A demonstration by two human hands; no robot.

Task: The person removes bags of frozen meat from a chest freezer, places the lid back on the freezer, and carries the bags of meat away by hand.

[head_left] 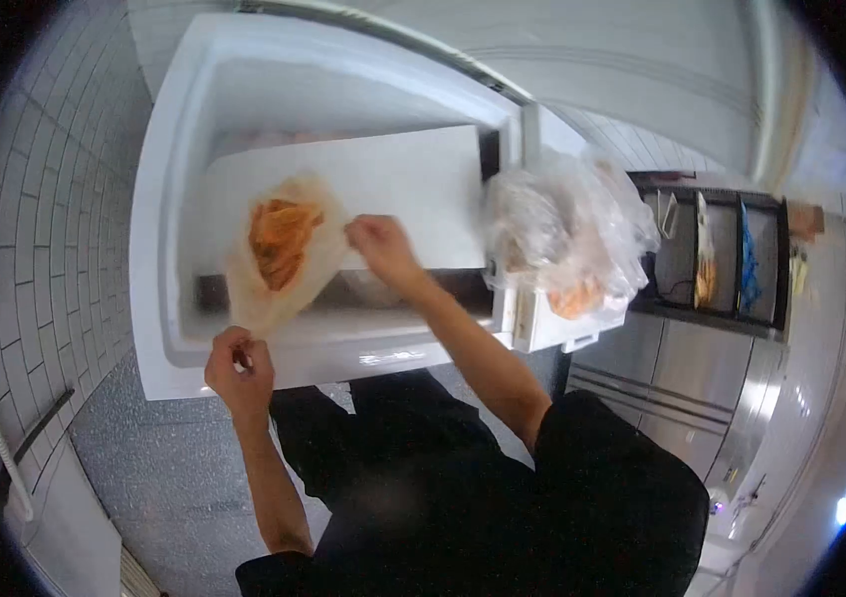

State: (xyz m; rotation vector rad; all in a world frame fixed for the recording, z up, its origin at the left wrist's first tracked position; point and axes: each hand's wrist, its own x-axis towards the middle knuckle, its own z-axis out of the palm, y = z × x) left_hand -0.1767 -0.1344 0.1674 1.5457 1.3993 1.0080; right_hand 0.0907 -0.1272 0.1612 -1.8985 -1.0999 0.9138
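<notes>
Orange food [284,239] lies on a sheet of pale paper [314,194], on top of a white board [413,179] inside an open chest freezer [159,249]. My left hand [241,368] is at the freezer's front rim, thumb and fingertips curled together at the paper's near corner. Its pinch is too small to show for certain what it holds. My right hand [381,249] is over the board at the paper's right edge, fingers closed; what they hold, if anything, is too small to tell.
Clear plastic bags [572,219] with orange food in them sit on the freezer's right part. Further right is a rack [722,254] with packets, above steel drawers [692,378]. A tiled wall [35,229] stands at the left, and the raised lid [622,60] is above.
</notes>
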